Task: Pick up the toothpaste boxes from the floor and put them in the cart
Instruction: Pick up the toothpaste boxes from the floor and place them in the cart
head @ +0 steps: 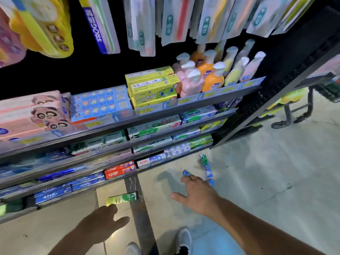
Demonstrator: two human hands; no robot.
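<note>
Your left hand (103,220) hangs spread above the yellow-green toothpaste box (122,198) on the floor; your right hand (196,195), fingers splayed, reaches over blue boxes (186,173) beside a green-white box (206,165). Shelf cartons (145,132) read "DARLIE"; a hanging toothbrush pack (96,26) reads "FROG".

Stocked shelves (128,124); pale tiled floor (276,181).

"FROG" read on blue toothbrush pack (96,28) hung above | "DARLIE" read on green-white toothpaste box (145,133) on middle shelf | other shelf print too blurred.
</note>
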